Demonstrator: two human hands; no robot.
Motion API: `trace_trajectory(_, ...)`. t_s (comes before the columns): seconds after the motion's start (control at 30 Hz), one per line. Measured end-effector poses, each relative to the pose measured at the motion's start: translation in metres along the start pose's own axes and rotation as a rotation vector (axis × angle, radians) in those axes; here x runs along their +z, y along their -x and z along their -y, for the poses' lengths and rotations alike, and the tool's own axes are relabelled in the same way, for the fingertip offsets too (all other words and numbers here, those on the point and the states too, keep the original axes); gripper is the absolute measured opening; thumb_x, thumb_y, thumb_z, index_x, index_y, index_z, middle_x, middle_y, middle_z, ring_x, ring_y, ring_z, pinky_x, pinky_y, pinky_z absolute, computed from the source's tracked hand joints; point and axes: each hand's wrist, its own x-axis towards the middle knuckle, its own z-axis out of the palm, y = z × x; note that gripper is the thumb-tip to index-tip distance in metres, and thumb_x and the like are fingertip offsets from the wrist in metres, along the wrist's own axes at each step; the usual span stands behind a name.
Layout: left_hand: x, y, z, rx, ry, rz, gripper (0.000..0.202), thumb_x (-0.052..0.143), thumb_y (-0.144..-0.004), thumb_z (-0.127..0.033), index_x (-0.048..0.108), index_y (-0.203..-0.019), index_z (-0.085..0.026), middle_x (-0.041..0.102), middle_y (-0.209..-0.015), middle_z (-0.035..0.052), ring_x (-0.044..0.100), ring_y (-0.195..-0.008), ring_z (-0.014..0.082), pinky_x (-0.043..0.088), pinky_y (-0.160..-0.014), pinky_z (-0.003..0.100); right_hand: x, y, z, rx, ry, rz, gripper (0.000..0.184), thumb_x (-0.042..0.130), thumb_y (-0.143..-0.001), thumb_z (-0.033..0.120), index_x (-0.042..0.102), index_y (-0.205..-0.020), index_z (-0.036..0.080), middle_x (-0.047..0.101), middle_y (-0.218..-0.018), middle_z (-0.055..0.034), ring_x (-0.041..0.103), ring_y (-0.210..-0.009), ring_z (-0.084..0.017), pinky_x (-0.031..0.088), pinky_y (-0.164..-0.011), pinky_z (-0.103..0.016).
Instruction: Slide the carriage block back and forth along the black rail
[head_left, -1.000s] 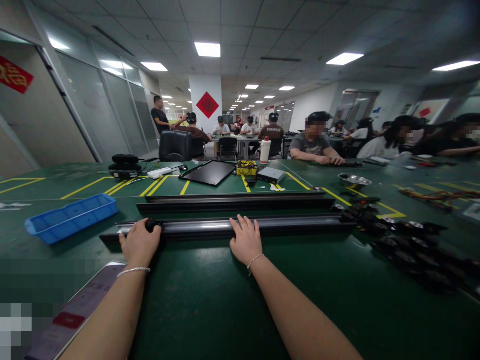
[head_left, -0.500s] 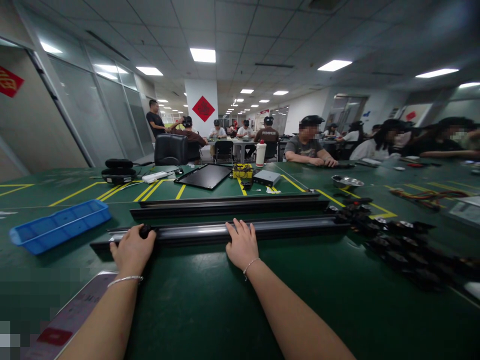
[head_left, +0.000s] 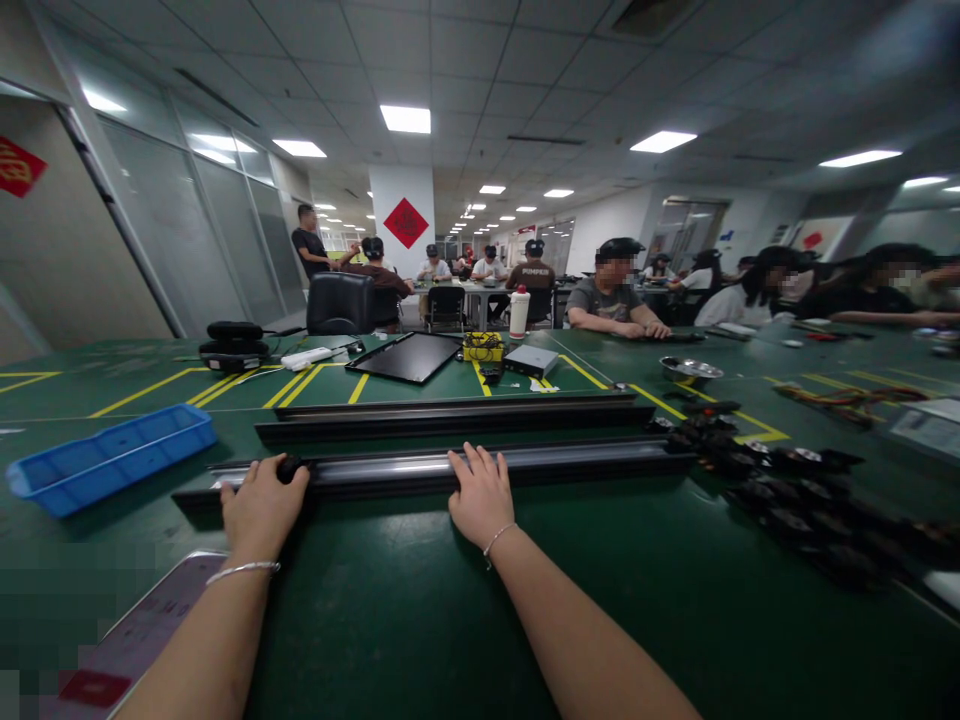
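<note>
A long black metal rail (head_left: 570, 460) with a shiny channel lies crosswise in front of me on the green table. At its left part my left hand (head_left: 262, 505) is curled over it, with a small dark part (head_left: 289, 467) between thumb and forefinger; what kind of part it is, I cannot make out. My right hand (head_left: 480, 495) rests on the middle of the rail, fingers spread, holding nothing. Just behind, a second black rail (head_left: 450, 415) lies nearly parallel.
A blue plastic bin (head_left: 112, 460) stands at left, above a phone-like slab (head_left: 150, 630). Several black fan-like parts (head_left: 795, 510) are heaped at right. Farther back are a black panel (head_left: 409, 357), a grey box (head_left: 531, 359), a metal bowl (head_left: 690, 370) and a seated person (head_left: 615, 290).
The view has shifted slightly. Both hands keep their places on the near rail, the left still around the small dark part.
</note>
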Motion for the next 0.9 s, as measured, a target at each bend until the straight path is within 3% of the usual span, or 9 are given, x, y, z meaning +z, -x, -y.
trace_trajectory(0.4,-0.0013,-0.0016,0.0,-0.015,0.003,0.026,0.057,0.03,-0.077,-0.052,0.049,-0.117,-0.016,0.06,-0.111,0.016,0.052,-0.108,0.0288,0.028,-0.097,0.042,-0.005,0.0003,0.0022,0.018,0.02,0.045,0.057,0.045,-0.074,0.026,0.037,-0.131,0.029,0.03,-0.141,-0.0013,0.022,-0.128,-0.021,0.003,-0.105,-0.042)
trace_trajectory(0.9,0.0002,-0.0021,-0.0017,0.009,-0.015,0.014,0.055,0.032,-0.076,-0.054,0.053,-0.112,-0.019,0.061,-0.109,0.0148,0.051,-0.107,0.0292,0.027,-0.096,0.045,-0.0047,0.0005,0.0016,0.01,0.012,0.04,0.058,0.045,-0.074,0.026,0.037,-0.131,0.029,0.031,-0.141,-0.002,0.022,-0.128,-0.021,0.003,-0.105,-0.042)
